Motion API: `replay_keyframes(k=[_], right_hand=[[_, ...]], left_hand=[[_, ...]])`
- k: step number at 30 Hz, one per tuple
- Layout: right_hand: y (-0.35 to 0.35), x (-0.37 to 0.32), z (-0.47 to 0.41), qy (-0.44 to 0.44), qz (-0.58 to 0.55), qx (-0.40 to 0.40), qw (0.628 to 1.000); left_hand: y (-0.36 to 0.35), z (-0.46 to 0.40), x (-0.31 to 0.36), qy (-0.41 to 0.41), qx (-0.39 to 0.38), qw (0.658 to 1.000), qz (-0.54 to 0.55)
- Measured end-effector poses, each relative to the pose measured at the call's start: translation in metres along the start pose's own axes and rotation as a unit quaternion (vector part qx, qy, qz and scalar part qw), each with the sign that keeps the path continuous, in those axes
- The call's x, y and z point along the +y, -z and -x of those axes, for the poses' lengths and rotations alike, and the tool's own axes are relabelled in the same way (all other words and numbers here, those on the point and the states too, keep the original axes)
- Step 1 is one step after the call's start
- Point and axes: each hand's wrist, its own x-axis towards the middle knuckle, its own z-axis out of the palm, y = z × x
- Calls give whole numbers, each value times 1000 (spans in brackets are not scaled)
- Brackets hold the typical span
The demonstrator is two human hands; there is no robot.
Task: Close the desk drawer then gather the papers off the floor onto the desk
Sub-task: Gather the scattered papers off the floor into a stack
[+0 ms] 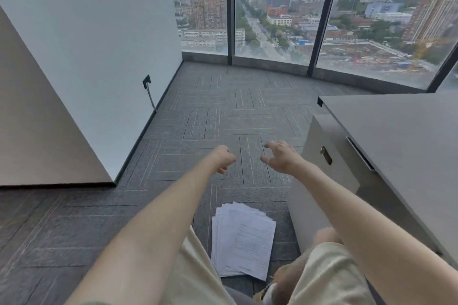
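A loose stack of white printed papers [244, 240] lies fanned on the grey carpet between my legs. The grey desk [406, 136] stands at the right. Below its top juts a drawer unit [324, 156] with a brass lock on its front; I cannot tell whether the drawer stands out. My left hand [224, 158] is stretched forward above the floor with fingers curled shut and nothing in them. My right hand [280, 156] reaches forward beside the drawer front, fingers spread and bent, holding nothing and not touching it.
A white wall [99, 32] with a black socket and cable runs along the left. A beige panel [37, 131] stands at the near left. Floor-to-ceiling windows [272, 12] close off the far side. My knees in beige shorts fill the bottom.
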Motion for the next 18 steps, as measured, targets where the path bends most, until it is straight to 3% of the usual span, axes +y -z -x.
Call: replay_keyframes(k=[9, 18], right_hand=[[-120, 41, -138, -53, -54, -130, 989], [-265, 97, -221, -121, -109, -229, 960]], left_hand=[[-59, -120, -87, 110, -17, 994, 9], [-124, -215, -207, 236, -50, 970, -29]])
